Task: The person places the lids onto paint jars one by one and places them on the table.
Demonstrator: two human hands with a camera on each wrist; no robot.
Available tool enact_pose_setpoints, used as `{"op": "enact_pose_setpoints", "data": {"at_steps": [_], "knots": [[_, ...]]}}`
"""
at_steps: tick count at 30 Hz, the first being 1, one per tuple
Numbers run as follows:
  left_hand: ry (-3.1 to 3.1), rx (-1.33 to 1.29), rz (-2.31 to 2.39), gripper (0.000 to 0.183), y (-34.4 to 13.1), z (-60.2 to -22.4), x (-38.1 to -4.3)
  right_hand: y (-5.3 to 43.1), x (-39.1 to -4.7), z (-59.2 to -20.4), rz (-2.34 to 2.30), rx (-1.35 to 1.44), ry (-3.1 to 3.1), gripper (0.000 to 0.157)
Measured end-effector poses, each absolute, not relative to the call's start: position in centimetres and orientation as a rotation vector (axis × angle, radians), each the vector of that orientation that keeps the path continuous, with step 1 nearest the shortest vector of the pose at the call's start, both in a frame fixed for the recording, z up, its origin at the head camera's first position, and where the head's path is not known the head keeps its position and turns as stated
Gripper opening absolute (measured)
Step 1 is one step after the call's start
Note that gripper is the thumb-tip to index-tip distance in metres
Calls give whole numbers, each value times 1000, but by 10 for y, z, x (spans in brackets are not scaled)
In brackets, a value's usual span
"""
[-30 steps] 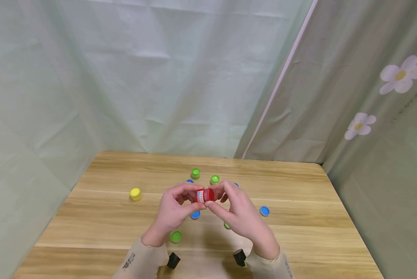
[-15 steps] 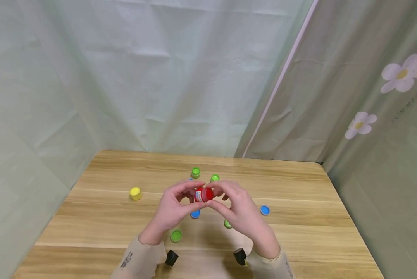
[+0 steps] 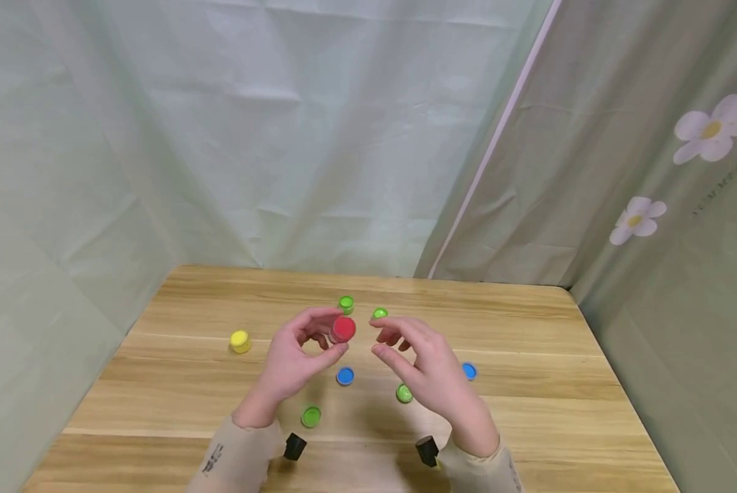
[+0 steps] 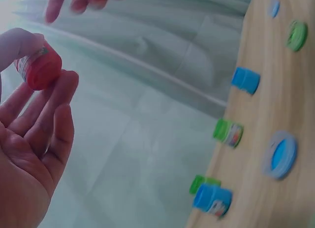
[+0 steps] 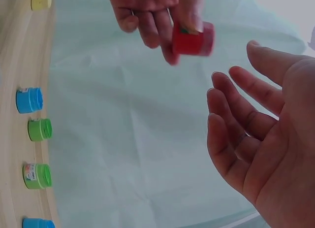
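Note:
My left hand (image 3: 291, 359) pinches a small red jar (image 3: 343, 329) between thumb and fingers, above the middle of the table. Its round red end faces up toward the head camera. In the left wrist view a printed label shows on the side of the red jar (image 4: 42, 68). My right hand (image 3: 427, 366) hovers to the right of the jar, apart from it, fingers loosely bent and holding nothing. The right wrist view shows a gap between the red jar (image 5: 193, 39) and the right hand (image 5: 266, 124).
On the wooden table (image 3: 177, 404) a yellow jar (image 3: 240, 342) stands left. Green jars (image 3: 346, 305) and blue jars (image 5: 29, 100) stand toward the back. Flat blue lids (image 3: 345, 376) and green lids (image 3: 311, 417) lie nearer. A pale curtain (image 3: 313, 137) hangs behind.
The right hand has let go of the red jar, and the hands have moved apart. My left hand has carried the jar slightly left and up, turning its end toward the head camera.

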State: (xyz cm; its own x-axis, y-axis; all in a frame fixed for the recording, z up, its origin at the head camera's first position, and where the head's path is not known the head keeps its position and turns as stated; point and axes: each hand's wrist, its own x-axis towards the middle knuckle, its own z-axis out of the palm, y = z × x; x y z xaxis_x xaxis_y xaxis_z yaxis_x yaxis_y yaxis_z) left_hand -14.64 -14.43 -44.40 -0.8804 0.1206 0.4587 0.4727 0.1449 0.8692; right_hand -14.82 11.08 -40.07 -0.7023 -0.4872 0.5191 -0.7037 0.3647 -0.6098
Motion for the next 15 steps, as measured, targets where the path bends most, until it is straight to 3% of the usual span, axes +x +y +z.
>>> {"op": "enact_pose_setpoints", "data": {"at_steps": [8,15], "knots": [[-2219,-304,-1683,37,-182,-438,-151,117,-150,-399,1265,1045,-2355,28],[-2510,-143,-1372,37,-224,-456,-158,118,-149,-399,1246,1058,-2344,26]]}}
